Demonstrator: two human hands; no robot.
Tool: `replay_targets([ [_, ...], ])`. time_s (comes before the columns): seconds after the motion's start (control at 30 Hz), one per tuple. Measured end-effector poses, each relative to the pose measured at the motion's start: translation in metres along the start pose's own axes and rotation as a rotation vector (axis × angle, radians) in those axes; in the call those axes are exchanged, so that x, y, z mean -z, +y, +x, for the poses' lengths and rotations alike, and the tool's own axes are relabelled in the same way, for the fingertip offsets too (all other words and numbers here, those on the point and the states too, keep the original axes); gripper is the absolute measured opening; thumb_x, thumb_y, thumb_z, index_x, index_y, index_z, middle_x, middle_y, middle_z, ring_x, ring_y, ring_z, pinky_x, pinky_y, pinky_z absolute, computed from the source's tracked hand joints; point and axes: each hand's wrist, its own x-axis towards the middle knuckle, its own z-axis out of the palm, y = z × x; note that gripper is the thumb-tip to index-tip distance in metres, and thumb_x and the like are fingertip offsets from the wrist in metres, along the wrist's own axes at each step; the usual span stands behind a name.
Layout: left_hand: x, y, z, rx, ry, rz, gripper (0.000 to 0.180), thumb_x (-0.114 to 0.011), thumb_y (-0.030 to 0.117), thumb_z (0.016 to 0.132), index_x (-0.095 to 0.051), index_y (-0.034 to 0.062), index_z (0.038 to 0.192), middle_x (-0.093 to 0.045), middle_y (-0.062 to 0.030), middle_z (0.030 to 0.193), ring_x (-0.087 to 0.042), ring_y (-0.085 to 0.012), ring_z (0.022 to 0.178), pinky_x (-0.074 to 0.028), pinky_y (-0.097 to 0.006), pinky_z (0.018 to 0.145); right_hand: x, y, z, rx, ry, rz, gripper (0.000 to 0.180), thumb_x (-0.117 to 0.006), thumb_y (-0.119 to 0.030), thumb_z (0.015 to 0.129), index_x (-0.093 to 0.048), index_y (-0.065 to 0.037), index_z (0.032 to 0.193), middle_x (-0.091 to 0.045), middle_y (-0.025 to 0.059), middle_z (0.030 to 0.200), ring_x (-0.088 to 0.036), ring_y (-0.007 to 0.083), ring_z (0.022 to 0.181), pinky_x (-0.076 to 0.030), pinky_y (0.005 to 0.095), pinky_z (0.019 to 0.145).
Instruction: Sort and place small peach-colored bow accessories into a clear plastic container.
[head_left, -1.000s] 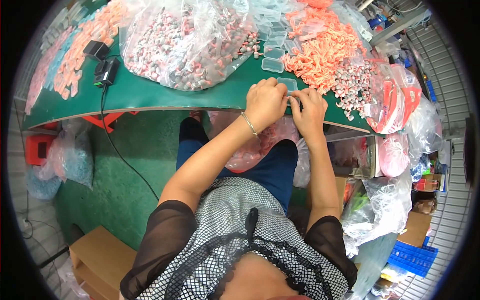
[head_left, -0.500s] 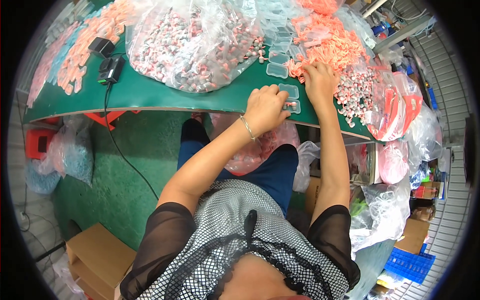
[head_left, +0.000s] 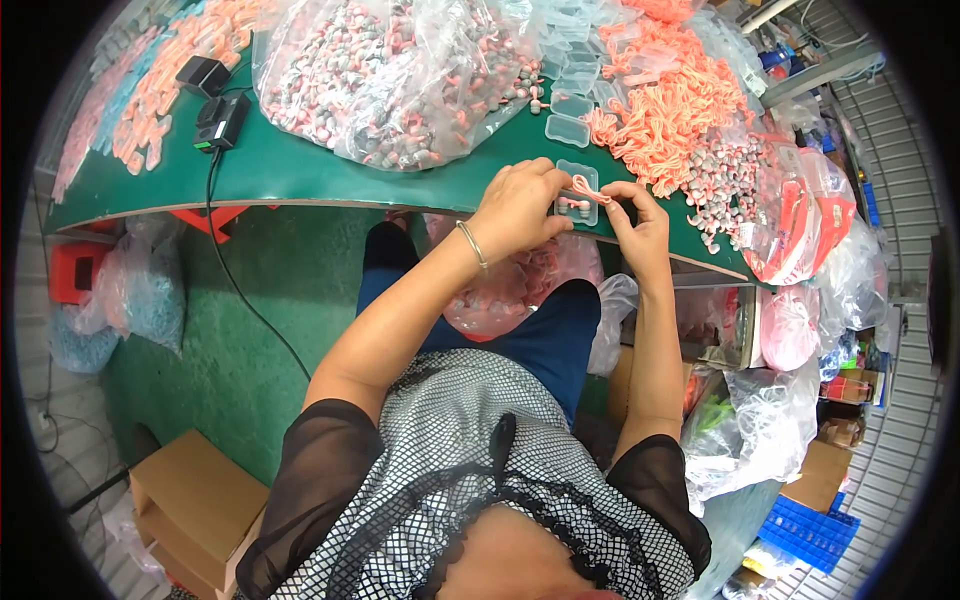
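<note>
A small clear hinged plastic case (head_left: 564, 168) lies open near the table's front edge. My left hand (head_left: 518, 208) is closed on its left side, fingers over the edge. Grey-and-pink earplugs (head_left: 574, 205) sit in the half nearer me. My right hand (head_left: 642, 228) pinches a folded coral cord (head_left: 586, 185) between thumb and forefinger, holding it over the case. Beyond my right hand spreads a heap of coral cords (head_left: 685, 110), with a pile of loose earplugs (head_left: 722, 190) to its right.
A large clear bag (head_left: 390, 80) full of earplugs fills the table's middle. Empty clear cases (head_left: 568, 130) lie behind the working spot. Coral pieces (head_left: 145, 130), a black device (head_left: 220, 122) and its cable are at left. Red-and-clear packaging (head_left: 800, 220) sits at the right end.
My right hand has come from the cord heap toward me, bringing a folded coral cord over the case. My left hand has shifted slightly left and stays at the case.
</note>
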Motion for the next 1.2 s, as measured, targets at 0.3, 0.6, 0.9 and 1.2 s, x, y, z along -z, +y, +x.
replay_targets([
  [0.3, 0.0, 0.001, 0.0, 0.012, 0.014, -0.038, 0.056, -0.081, 0.019, 0.068, -0.058, 0.0082, 0.118, -0.062, -0.0101, 0.094, -0.061, -0.0309, 0.092, -0.046, -0.042, 0.081, -0.001, -0.003, 0.006, 0.241, -0.076, -0.249, 0.019, -0.062, 0.006, 0.077, -0.068, -0.002, 0.093, -0.065, 0.0096, 0.093, -0.062, 0.0198, 0.087, -0.047, 0.0296, 0.081],
  [0.6, 0.004, 0.007, -0.001, 0.021, 0.011, -0.055, 0.056, -0.081, 0.018, 0.069, -0.057, 0.0115, 0.12, -0.062, -0.0094, 0.097, -0.061, -0.0311, 0.097, -0.046, -0.043, 0.085, -0.001, -0.001, 0.015, 0.136, -0.071, -0.07, 0.021, -0.061, 0.003, 0.073, -0.068, -0.004, 0.092, -0.066, 0.0081, 0.09, -0.062, 0.023, 0.084, -0.046, 0.0329, 0.08],
  [0.9, 0.0, -0.001, -0.002, -0.021, 0.027, -0.042, 0.057, -0.08, 0.019, 0.07, -0.057, 0.0086, 0.121, -0.062, -0.0096, 0.094, -0.062, -0.0299, 0.094, -0.046, -0.042, 0.083, -0.006, -0.009, 0.013, 0.251, -0.103, -0.331, 0.015, -0.066, 0.001, 0.076, -0.069, -0.002, 0.09, -0.066, 0.0087, 0.088, -0.063, 0.0231, 0.081, -0.047, 0.0326, 0.077],
  [1.2, 0.001, 0.0, -0.003, -0.018, 0.032, -0.032, 0.052, -0.079, 0.019, 0.071, -0.059, 0.0096, 0.118, -0.062, -0.0092, 0.096, -0.061, -0.0304, 0.095, -0.046, -0.041, 0.084, -0.011, -0.012, 0.01, 0.381, -0.049, -0.432, 0.011, -0.069, -0.004, 0.078, -0.071, -0.005, 0.089, -0.066, 0.009, 0.091, -0.061, 0.0255, 0.086, -0.046, 0.0358, 0.077],
])
